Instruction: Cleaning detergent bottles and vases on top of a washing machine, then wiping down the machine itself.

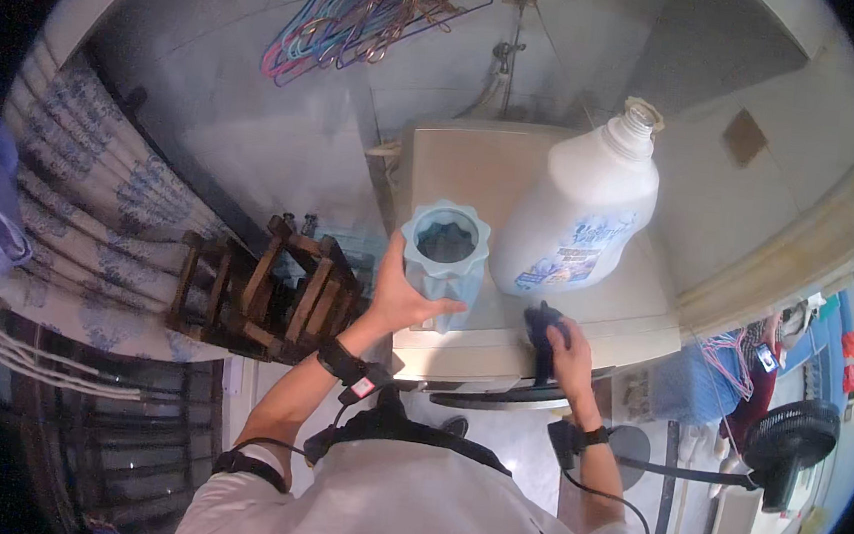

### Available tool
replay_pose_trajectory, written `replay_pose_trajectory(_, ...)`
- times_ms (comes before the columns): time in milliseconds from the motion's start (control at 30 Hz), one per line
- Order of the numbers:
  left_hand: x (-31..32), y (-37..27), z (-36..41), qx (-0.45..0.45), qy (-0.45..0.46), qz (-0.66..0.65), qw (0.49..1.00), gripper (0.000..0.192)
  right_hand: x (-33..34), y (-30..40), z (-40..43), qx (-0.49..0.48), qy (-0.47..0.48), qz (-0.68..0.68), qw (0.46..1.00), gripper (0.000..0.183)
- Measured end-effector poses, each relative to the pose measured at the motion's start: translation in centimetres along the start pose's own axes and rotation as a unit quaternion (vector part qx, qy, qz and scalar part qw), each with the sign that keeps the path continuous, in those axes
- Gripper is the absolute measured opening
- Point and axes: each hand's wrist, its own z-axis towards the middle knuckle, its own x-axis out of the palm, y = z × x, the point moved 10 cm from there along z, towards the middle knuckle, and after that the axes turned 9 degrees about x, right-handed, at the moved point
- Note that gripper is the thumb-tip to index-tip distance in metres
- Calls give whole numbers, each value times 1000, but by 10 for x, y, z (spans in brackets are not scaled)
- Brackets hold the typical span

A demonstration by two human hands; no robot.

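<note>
My left hand is wrapped round a pale blue fluted vase, its round mouth facing up, over the top of a white washing machine. In my right hand is a dark cloth, bunched near the machine's front edge. A large white detergent bottle with a printed label stands just beyond the cloth, right of the vase. Its neck has a crumpled, torn-looking rim. The inside of the vase is dark.
Wire hangers hang on the far wall, near a tap. A dark wooden rack stands left of the machine, by a patterned curtain. To the right are a black fan and, farther off, another person with a phone.
</note>
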Motion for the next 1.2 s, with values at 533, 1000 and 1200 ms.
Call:
replay_pose_trajectory(533, 25, 7, 21, -44, 103, -23, 993, 93, 97, 87, -8, -152, -171, 239, 944, 41)
replay_pose_trajectory(1000, 21, -87, 88, 102, 207, 177, 957, 89, 64, 80, -35, -87, -108, 430, 892, 39)
replay_pose_trajectory(1200, 61, -64, 82, 48, 276, 338, 898, 79, 35, 162, -26, -185, -182, 334, 906, 71)
